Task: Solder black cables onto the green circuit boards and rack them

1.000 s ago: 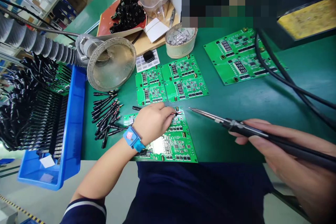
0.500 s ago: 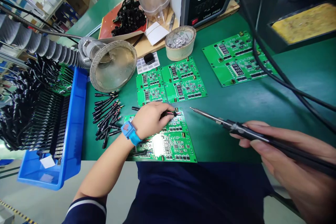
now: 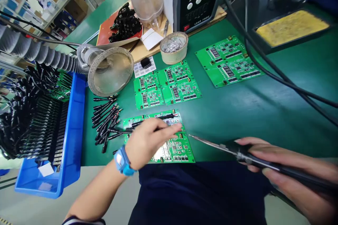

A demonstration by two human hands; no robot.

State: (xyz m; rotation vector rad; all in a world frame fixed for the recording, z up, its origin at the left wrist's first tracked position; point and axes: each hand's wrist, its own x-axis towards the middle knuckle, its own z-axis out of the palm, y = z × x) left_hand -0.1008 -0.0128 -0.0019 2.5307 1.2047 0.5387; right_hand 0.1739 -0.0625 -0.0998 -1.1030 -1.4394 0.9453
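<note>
My left hand (image 3: 149, 139), with a blue wrist strap, is over the green circuit board (image 3: 188, 149) at the table's front edge. Its fingers are closed and blurred; what they hold, if anything, is hidden. A black cable (image 3: 167, 116) lies across the board's upper part, beyond my fingers. My right hand (image 3: 274, 165) is wrapped round a soldering iron (image 3: 219, 146), whose tip points left, just right of the board. Left of the board lies a pile of short black cables (image 3: 105, 121).
More circuit boards (image 3: 182, 83) lie behind, others (image 3: 229, 63) at the right under hanging cords. A round tin (image 3: 173, 55), a fume hood (image 3: 111, 72), a soldering station (image 3: 196, 5) and a yellow sponge (image 3: 293, 28) stand around. A blue bin (image 3: 72, 126) is at the left.
My left hand has moved nearer to me, off the black cable at the board's top. The soldering iron's tip is lower. The view has shifted slightly.
</note>
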